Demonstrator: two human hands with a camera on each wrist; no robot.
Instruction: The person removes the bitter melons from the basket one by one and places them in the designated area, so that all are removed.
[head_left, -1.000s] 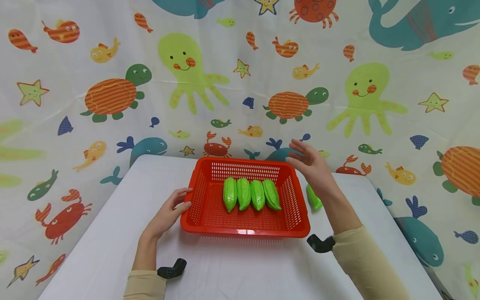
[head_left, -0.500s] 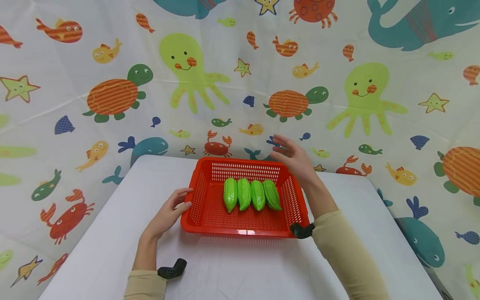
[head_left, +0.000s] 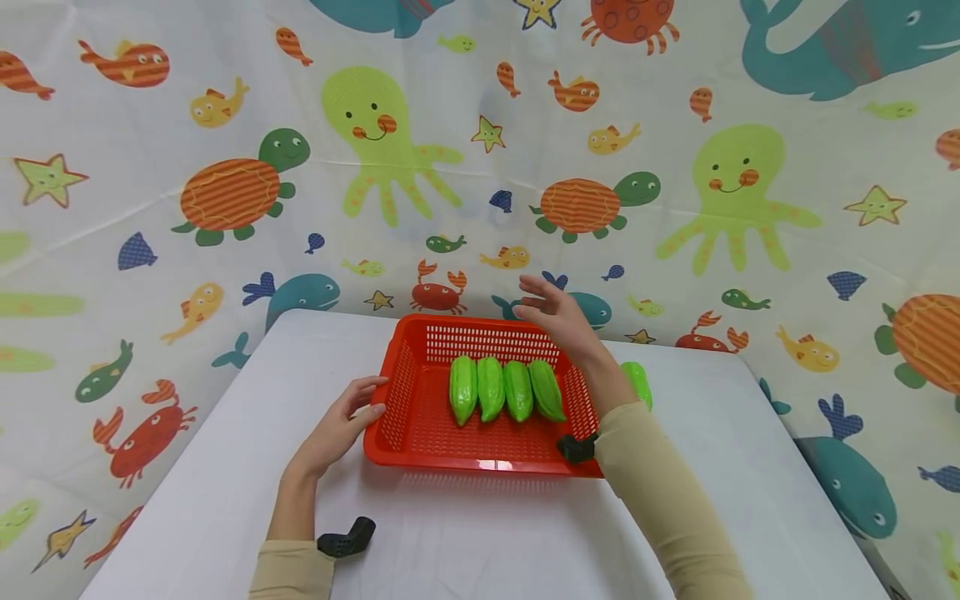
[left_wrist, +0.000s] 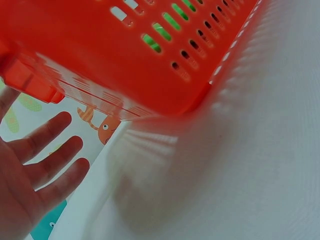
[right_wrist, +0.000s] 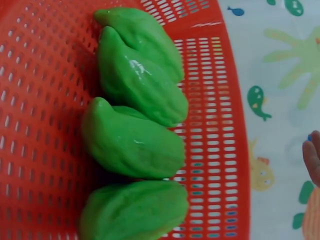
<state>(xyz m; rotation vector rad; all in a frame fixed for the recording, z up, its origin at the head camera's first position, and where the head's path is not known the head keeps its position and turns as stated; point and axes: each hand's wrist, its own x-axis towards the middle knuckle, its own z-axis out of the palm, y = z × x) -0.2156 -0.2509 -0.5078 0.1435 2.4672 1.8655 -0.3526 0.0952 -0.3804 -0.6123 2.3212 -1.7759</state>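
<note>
A red plastic basket [head_left: 480, 465] with slotted walls stands on the white table. Inside it several green, ribbed, pointed fruit-like pieces [head_left: 491, 389] lie side by side in a row; their knobbed ends show close up in the right wrist view. My left hand [head_left: 339, 425] touches the basket's left rim with thumb and fingertips; the left wrist view shows its other fingers spread. Over the basket's back right rim hovers my right hand [head_left: 564, 321], fingers loosely bent and holding nothing. Beyond the basket's right side lies another green piece [head_left: 636, 383], partly hidden by my right arm.
A white cloth covers the table [head_left: 450, 533]. Behind it hangs a curtain [head_left: 480, 192] printed with sea animals. A black wrist device [head_left: 347, 538] sits at my left cuff, and another black device [head_left: 577, 448] overlaps the basket's front right in the head view.
My right hand has moved left, from the basket's right corner to over its back rim. The loose green piece, hidden half a second ago, shows again. My left hand stays put.
</note>
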